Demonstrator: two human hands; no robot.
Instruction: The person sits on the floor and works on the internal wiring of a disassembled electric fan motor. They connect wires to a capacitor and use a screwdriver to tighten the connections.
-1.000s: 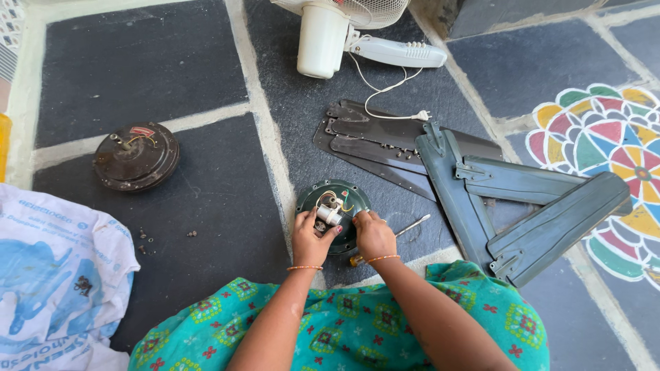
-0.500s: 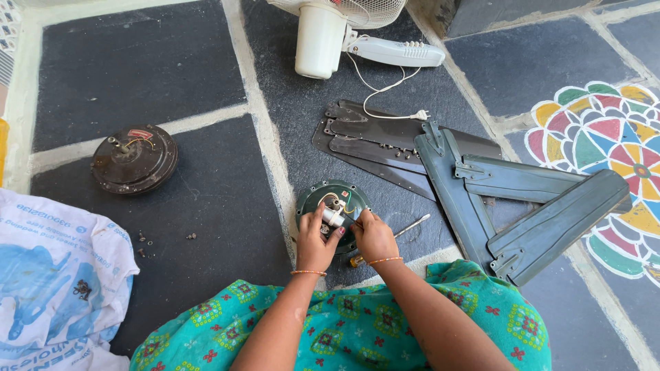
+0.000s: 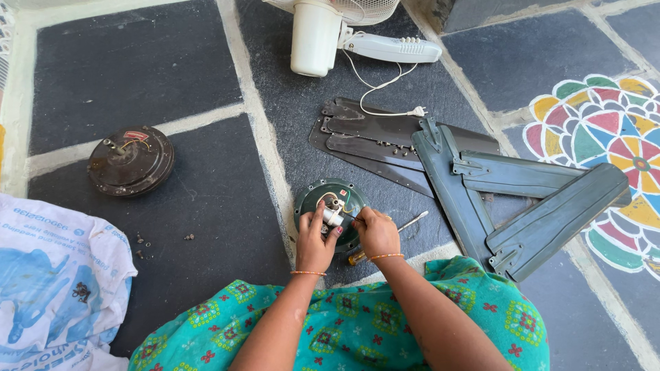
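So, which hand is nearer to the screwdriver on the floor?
Right. The right hand lies just above the screwdriver, over its middle; the left hand is farther to its left, on the green motor.

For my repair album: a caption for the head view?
Both hands, left hand and right hand, work on a green fan motor on the stone floor.

bare forearms, a thin orange bangle on each wrist, and a teal garment with pink-and-yellow floral motifs.

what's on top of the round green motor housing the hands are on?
On the round green motor housing: a small white cylindrical part and thin wires. The left hand grips the white part; the right hand touches beside it. Their fingers cover the near rim.
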